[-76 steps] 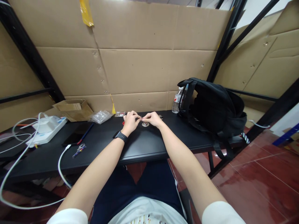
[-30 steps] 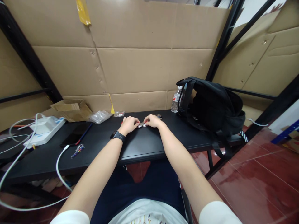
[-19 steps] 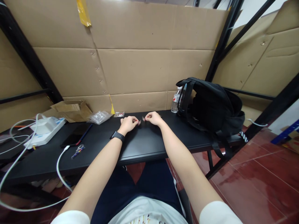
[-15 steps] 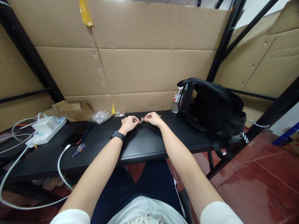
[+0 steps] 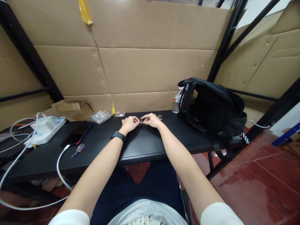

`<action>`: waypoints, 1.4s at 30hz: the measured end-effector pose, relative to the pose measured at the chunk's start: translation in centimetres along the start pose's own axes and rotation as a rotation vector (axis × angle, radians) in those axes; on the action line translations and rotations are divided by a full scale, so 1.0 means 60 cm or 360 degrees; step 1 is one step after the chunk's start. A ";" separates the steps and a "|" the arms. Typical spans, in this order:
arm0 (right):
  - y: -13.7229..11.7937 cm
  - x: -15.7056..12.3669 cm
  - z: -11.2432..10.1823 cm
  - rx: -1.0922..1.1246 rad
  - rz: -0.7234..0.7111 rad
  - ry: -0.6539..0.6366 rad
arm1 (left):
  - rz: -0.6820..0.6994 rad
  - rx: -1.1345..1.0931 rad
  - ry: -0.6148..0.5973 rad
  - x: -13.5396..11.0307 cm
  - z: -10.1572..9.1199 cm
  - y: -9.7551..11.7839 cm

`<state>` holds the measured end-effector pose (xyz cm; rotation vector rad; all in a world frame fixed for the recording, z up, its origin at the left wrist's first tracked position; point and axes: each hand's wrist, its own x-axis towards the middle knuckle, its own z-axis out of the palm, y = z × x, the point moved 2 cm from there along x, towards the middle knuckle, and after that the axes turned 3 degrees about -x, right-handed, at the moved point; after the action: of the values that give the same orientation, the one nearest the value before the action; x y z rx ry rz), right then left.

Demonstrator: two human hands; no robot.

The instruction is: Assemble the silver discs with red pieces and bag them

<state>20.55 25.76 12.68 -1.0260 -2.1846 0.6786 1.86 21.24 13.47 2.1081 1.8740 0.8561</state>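
Note:
My left hand (image 5: 130, 123), with a dark watch (image 5: 118, 136) on its wrist, is closed in a pinch over the black table. A small shiny metal piece (image 5: 141, 122) sits between its fingertips and those of my right hand (image 5: 152, 120), which pinches it from the other side. Its exact kind is too small to make out. Just beyond my right hand a second small metal piece (image 5: 160, 117) lies on the tabletop, partly hidden by that hand.
A black backpack (image 5: 215, 109) and water bottle (image 5: 177, 101) stand right. Left are a cardboard box (image 5: 73, 110), clear plastic bag (image 5: 100, 117), small packet (image 5: 120, 114), phone (image 5: 76, 134), keychain (image 5: 78, 150), power strip (image 5: 47, 131) and white cable (image 5: 59, 170). Cardboard (image 5: 138, 72) walls the back.
My right hand has shifted slightly left, closer to my left hand. The metal piece between them has turned and looks narrower. More of the second metal piece shows.

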 end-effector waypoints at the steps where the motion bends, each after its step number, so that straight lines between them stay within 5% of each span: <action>1: 0.000 0.000 -0.001 -0.0019 -0.0008 0.0003 | -0.0009 0.0007 0.0000 0.000 0.000 0.000; 17: -0.004 0.000 0.013 0.0031 0.0024 -0.0077 | -0.0051 0.0044 -0.0017 -0.006 -0.007 0.006; 35: -0.011 0.000 0.010 -0.0089 -0.0053 0.0108 | 0.0005 0.0073 -0.0030 -0.004 -0.010 0.002; 42: -0.020 0.000 0.022 -0.0076 -0.0151 0.0006 | -0.0026 0.0116 -0.0016 -0.003 -0.011 -0.004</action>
<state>19.02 24.86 12.57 -0.9398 -2.2405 0.5833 1.31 20.93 13.84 2.1312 1.9430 0.7839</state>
